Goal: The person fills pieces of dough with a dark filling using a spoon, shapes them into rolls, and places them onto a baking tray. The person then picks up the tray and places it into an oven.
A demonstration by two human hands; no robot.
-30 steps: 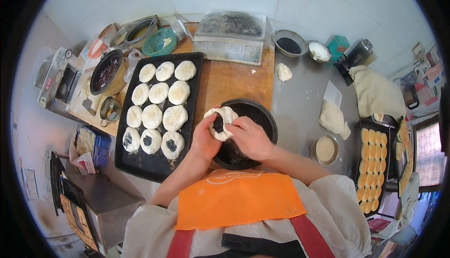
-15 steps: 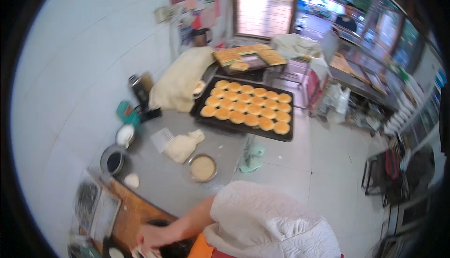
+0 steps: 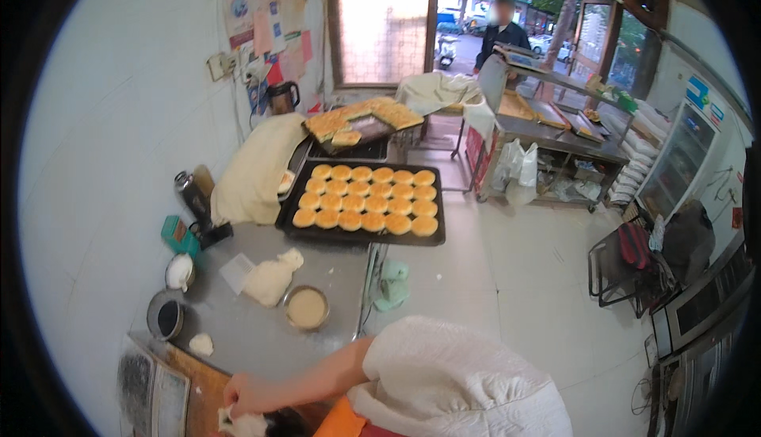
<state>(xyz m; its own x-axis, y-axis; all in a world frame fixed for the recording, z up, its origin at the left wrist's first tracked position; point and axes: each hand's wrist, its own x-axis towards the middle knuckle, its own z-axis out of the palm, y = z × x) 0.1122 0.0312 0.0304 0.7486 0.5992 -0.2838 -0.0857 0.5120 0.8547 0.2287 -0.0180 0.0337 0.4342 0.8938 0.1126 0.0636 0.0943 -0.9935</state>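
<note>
ok so from my end the right hand [image 3: 247, 396] is pinching a bit of white dough [image 3: 244, 425] right at the bottom edge, near the wooden board [image 3: 204, 391]. left hand's out of shot, so can't tell if they're together. bigger dough lump [image 3: 269, 280] sits on the metal table [image 3: 246, 343], black tray [image 3: 358, 236] of golden buns [image 3: 354, 201] beyond it

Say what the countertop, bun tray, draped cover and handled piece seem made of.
Countertop: probably metal, smooth grey with soft sheen. Bun tray: likely dark-coated metal, thin black rim. Draped cover: apparently cloth, matte cream, hanging loosely. Handled piece: possibly dough, pale and soft-edged, partly hidden.
</note>
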